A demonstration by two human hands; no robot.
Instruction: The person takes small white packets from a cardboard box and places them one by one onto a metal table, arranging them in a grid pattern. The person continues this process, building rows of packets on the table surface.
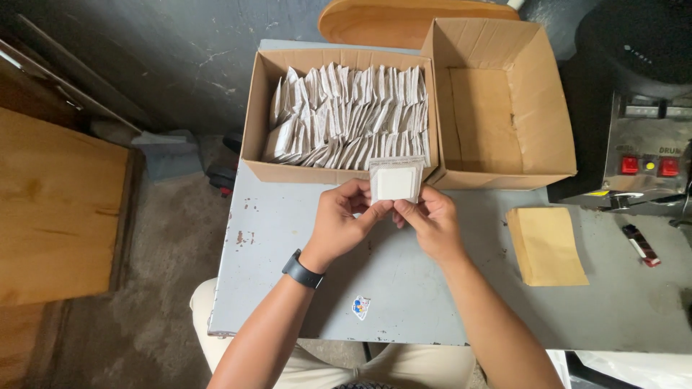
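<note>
Currently both hands sit at frame centre, over the grey metal table. Left hand and right hand pinch one small white sachet in a clear wrapper between them: left fingertips on its lower left edge, right fingertips on its lower right edge. Both grasps are closed on the sachet, which is held upright just in front of the boxes' near walls. Black wristwatch on the left wrist.

Upper centre: open cardboard box packed with rows of white sachets standing on edge. Just right of it, touching, a second cardboard box, nothing visible inside.

Right side of frame: brown paper envelope flat on the table, a small red-and-black lighter-like item further right, and a metal machine with red buttons at the right edge. Small sticker on the table near the bottom edge. Wooden surface at left, off the table.
</note>
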